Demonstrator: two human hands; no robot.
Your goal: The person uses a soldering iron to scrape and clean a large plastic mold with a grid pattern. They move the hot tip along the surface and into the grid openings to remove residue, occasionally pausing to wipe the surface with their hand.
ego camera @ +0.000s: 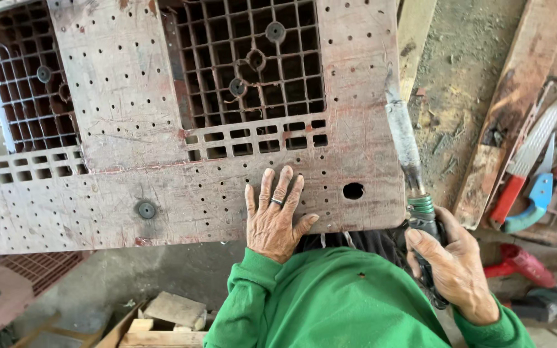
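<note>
Two hands are set at the near right corner of a worn reddish plastic pallet [162,193].

The pallet is seen flat below the camera; a knife-like blade [402,138] is laid along its right edge, its green-banded handle [422,212] gripped in the closed fingers of the right hand [454,270]. The left hand [277,216] is pressed open and flat on the pallet near its near edge, beside a round hole [353,191]. No finished cut is visible; the trimming is judged barely begun. Saws [528,174] are seen well apart, right.
</note>
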